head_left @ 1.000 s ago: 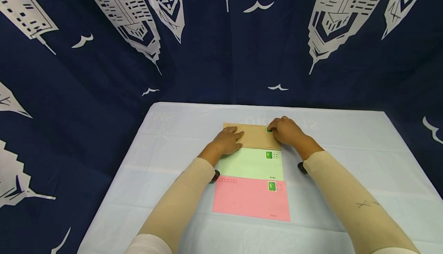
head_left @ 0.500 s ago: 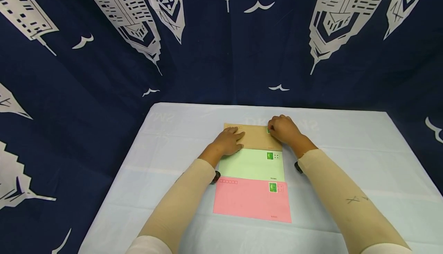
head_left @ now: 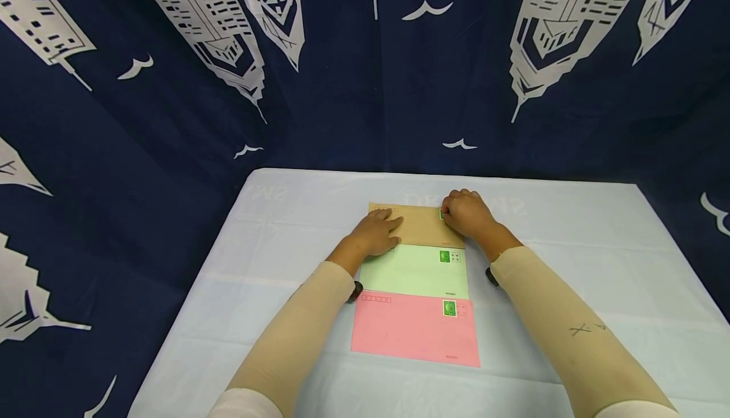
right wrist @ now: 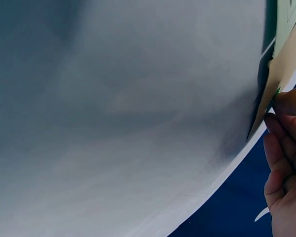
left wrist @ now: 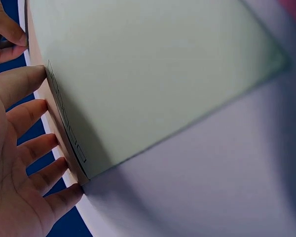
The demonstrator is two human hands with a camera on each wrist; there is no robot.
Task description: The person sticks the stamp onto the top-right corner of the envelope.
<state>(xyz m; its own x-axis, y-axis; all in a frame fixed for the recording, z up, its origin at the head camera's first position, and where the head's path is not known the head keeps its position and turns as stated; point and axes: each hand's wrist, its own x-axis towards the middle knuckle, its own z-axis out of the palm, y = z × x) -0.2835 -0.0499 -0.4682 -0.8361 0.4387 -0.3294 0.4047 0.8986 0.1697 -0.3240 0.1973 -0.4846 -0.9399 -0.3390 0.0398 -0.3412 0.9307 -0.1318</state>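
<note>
A brown envelope (head_left: 424,228) lies farthest from me, its lower edge against a pale green envelope (head_left: 416,272). My left hand (head_left: 373,233) rests flat on the left part of the brown envelope with fingers spread; in the left wrist view its fingertips (left wrist: 50,140) press near that envelope's edge. At the brown envelope's top right corner, my right hand (head_left: 469,214) pinches a small green stamp (head_left: 441,214) between thumb and curled index finger. The fingers hide most of that stamp. In the right wrist view only a sliver of green shows by the thumb (right wrist: 289,102).
A pink envelope (head_left: 413,332) lies nearest me, below the green one. Both carry a green stamp near the top right. A white cloth covers the table (head_left: 274,240). Behind it hangs a dark blue curtain (head_left: 342,120) with white building prints.
My right hand and forearm have shifted slightly left, and the fingers now cover more of the stamp. My left hand stays in place on the brown envelope.
</note>
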